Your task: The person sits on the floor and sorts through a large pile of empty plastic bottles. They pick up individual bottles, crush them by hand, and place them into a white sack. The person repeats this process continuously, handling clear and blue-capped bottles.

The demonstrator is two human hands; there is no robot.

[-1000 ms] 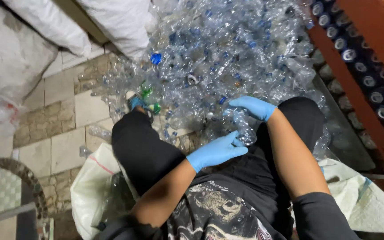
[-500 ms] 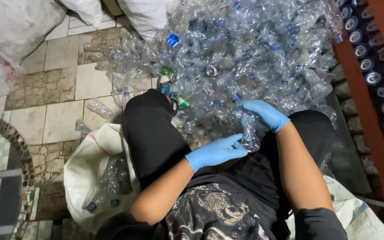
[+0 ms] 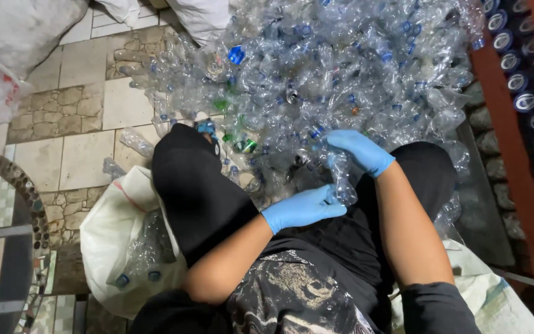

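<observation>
Fingers of both blue-gloved hands, left hand (image 3: 302,209) and right hand (image 3: 361,150), grip one crushed clear plastic bottle (image 3: 343,180); we've half-filled the white woven sack (image 3: 115,238), big heap of clear plastic bottles (image 3: 341,68) left.

From my feed, the clear bottle (image 3: 341,176) is partly hidden behind my right hand (image 3: 361,150), so I can't tell whether it has a cap. At seven o'clock the white sack (image 3: 115,238) runs behind my knee. The bottle heap (image 3: 341,68) is cut off at twelve o'clock.
</observation>
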